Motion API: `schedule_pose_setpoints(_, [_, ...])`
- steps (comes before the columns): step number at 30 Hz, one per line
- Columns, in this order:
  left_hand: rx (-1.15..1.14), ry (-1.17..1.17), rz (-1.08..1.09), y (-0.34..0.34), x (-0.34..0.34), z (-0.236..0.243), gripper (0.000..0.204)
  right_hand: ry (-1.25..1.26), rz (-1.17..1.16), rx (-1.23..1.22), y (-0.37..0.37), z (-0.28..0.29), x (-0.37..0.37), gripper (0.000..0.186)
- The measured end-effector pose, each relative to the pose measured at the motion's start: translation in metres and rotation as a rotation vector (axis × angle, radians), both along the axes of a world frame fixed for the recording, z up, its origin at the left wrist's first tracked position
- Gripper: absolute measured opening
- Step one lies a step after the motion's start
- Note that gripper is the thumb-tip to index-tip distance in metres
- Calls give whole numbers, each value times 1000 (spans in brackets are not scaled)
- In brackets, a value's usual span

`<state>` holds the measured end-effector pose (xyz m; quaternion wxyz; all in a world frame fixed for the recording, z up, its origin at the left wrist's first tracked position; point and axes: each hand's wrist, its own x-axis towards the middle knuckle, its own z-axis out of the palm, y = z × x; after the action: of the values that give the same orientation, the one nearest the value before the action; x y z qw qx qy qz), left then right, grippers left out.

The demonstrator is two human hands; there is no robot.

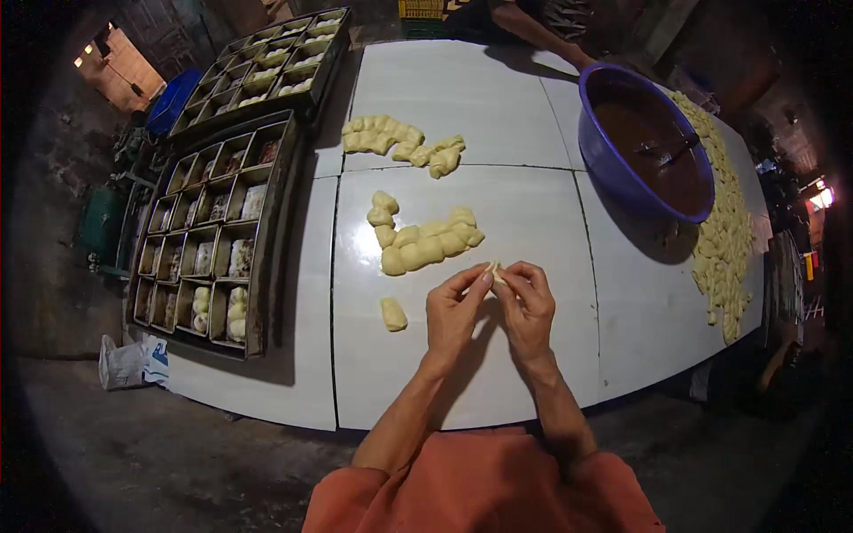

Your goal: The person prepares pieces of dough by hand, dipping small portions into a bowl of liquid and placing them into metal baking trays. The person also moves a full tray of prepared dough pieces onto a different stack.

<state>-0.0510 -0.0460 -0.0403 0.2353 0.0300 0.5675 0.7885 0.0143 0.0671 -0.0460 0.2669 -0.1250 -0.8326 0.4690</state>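
Note:
Between my fingertips is a small piece of pale yellow dough (498, 276), mostly covered by the fingers. My left hand (455, 309) pinches it from one side and my right hand (528, 306) from the other, both just above the white table (524, 373). A single lump of dough (394, 314) lies left of my left hand. Beyond my hands sits a cluster of dough pieces (431, 244) pressed side by side. Farther back rests another group of dough pieces (384, 133).
At left stands a divided metal tray (277, 178); two near compartments hold dough. A second tray (306, 93), with dough, is behind it. On the right are a purple basin (613, 182) of brown filling and a long dough pile (721, 258). Another person's arm (542, 34) reaches toward the basin.

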Motion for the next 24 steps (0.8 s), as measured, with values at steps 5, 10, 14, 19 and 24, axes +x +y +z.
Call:
schedule_pose_setpoints(5, [-31, -71, -209, -15, -14, 0, 38, -110, 59, -865, -12, 12, -6, 18])
schedule_pose_setpoints(10, [-44, -236, -300, -33, -34, -9, 31, -321, 108, -788, -16, 18, 6, 23])
schedule_pose_setpoints(14, [-131, -237, -335, -41, -33, 13, 32, -129, 263, -311, -19, 21, 12, 26])
schedule_pose_setpoints(19, [55, -47, -321, -45, -20, 4, 26, 170, 142, -16, -24, 2, 4, 25])
schedule_pose_setpoints(24, [-60, 150, -313, -43, -11, -4, 25, 196, -18, 53, -35, -22, 0, 25])
